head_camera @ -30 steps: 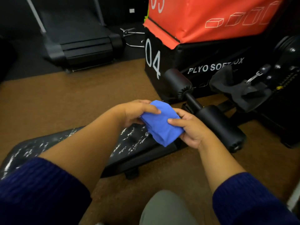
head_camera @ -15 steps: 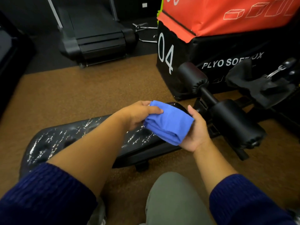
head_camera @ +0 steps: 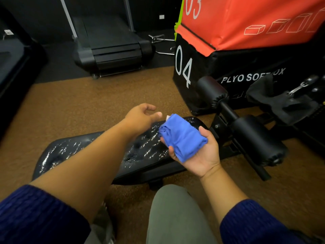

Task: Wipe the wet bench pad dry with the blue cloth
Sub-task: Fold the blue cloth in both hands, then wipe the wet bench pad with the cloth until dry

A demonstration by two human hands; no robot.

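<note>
Folded blue cloth (head_camera: 182, 138) sits cradled in my right hand (head_camera: 198, 152), just over the right end of the wet black padded bench (head_camera: 84, 152). Left hand (head_camera: 140, 117) hangs open, empty. Pad's long axis stretches leftward, so I'd wipe that way.

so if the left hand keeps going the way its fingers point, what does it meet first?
Likely the black plyo box marked 04. The left hand, open and empty, points up-right over the brown floor; nothing shows between, though depth is unclear.
</note>
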